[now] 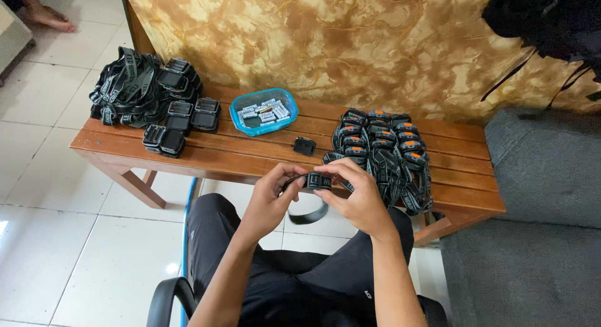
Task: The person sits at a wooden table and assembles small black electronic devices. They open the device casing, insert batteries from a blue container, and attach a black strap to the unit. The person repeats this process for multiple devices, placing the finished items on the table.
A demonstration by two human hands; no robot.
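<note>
From the head camera, the headlamp [318, 180] sits between both hands just in front of the bench [263, 158] edge, above the lap, its long axis running left to right. The left hand [270, 198] pinches its left end with thumb and fingers; the right hand [358, 198] curls over the right end, fingers closed on it, about equally near. It is a small black block, its dark strap [308, 215] looping down below. Finished lamps [383, 153] lie just right; a battery tub [263, 111] sits behind.
</note>
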